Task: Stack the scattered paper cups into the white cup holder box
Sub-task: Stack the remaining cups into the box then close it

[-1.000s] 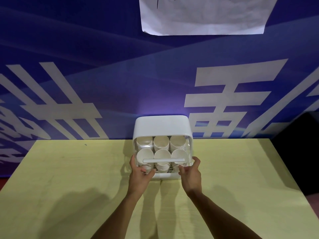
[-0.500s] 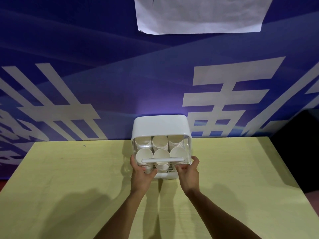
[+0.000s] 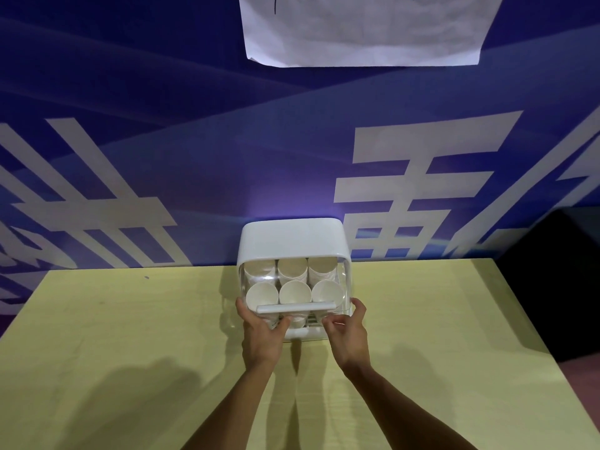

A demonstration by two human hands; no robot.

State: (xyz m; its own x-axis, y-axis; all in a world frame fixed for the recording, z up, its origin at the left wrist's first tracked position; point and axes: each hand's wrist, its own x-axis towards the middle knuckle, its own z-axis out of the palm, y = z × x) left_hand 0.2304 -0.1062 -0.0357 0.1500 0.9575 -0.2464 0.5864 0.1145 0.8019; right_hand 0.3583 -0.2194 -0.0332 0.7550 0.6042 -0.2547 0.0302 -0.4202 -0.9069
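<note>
The white cup holder box point(image 3: 293, 240) stands at the table's far edge against the blue wall. Behind its clear front lid, stacks of white paper cups point(image 3: 294, 292) lie on their sides in rows, mouths toward me. A white handle bar point(image 3: 296, 308) runs across the lid. My left hand point(image 3: 259, 332) grips the lid's lower left corner, thumb across the front. At the lower right corner my right hand point(image 3: 349, 331) holds the lid the same way. The lowest row of cups is partly hidden by my fingers.
The yellow table point(image 3: 130, 352) stretches left and right of the box. A blue banner wall point(image 3: 194, 141) with large white characters rises right behind the box, with a white paper sheet point(image 3: 363, 27) pinned up high. A dark area point(image 3: 558, 280) lies beyond the table's right edge.
Both hands stay at the lid's lower corners; they and the view have shifted only slightly. The box has not moved.
</note>
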